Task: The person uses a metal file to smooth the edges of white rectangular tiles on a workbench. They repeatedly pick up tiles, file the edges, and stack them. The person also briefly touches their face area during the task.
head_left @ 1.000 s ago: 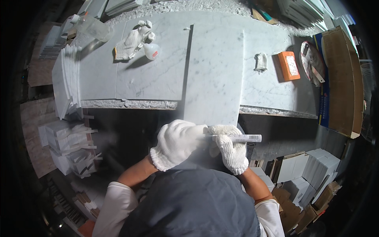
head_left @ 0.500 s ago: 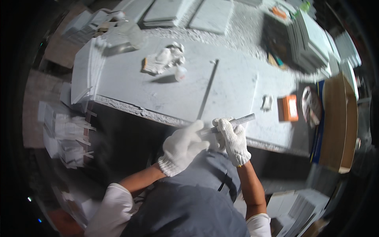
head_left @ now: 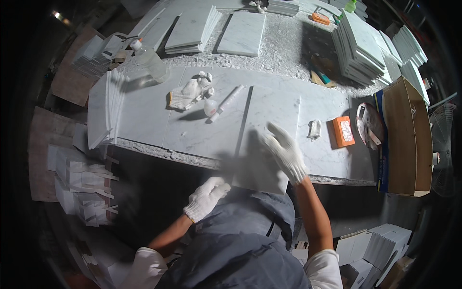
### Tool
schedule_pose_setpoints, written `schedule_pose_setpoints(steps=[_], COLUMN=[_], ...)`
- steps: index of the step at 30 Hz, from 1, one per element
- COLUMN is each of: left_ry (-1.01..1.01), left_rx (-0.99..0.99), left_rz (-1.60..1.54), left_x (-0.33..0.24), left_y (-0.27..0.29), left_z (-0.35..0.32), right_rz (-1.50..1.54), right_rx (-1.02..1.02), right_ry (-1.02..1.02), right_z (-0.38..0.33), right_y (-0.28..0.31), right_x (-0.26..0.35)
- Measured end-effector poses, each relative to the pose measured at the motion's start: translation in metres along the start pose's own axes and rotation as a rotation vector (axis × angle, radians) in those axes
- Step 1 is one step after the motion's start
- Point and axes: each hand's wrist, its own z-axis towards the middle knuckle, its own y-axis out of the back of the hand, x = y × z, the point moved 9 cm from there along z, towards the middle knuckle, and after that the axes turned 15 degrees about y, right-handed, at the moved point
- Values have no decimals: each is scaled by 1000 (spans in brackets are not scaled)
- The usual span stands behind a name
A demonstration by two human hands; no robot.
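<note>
White marble covers the table (head_left: 144,120), and one loose marble slab (head_left: 269,139) lies across its front edge, overhanging toward the person so its near end can be reached. The right hand (head_left: 285,151), in a knitted white glove, rests spread on that slab with its grip open and the fingers flat, pressing down rather than clasping; the picture is blurred there, so finer contact cannot be told. The left hand (head_left: 207,197), gloved the same way, hangs below the table's edge near the person's chest, fingers curled loosely on nothing that shows.

Behind the slab lie one spare pair of gloves (head_left: 190,92) in a heap, one small squeeze bottle (head_left: 210,108) and one white tube (head_left: 228,101) just beside it, all within arm's reach. To the right sit one crumpled white rag (head_left: 314,128) and one orange block (head_left: 343,131), near each other but apart. One clear plastic bottle (head_left: 151,62) stands at the far left corner. A stack of thin tiles (head_left: 113,103) leans on edge at the table's left end, and two tall tile stacks (head_left: 361,48) rise at the back right; exact tile counts cannot be made out.
</note>
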Motion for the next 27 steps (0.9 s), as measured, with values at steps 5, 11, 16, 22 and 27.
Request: schedule_pose_setpoints(steps=[5, 11, 16, 22, 27], left_ry=[214, 87, -53, -64, -239], left_rx=[171, 268, 317, 352, 292], left_rz=[-170, -233, -235, -104, -96], left_x=[11, -10, -20, -36, -61], left_y=[-24, -50, -68, -75, -21], left_z=[19, 22, 2, -8, -22], right_rz=[-168, 202, 371, -581, -232], right_rx=[-274, -78, -133, 251, 53], right_ry=[-107, -269, -253, 337, 237], right_z=[-128, -166, -145, -121, -93], right_y=[70, 25, 19, 34, 40], right_x=[-25, -85, -97, -23, 33])
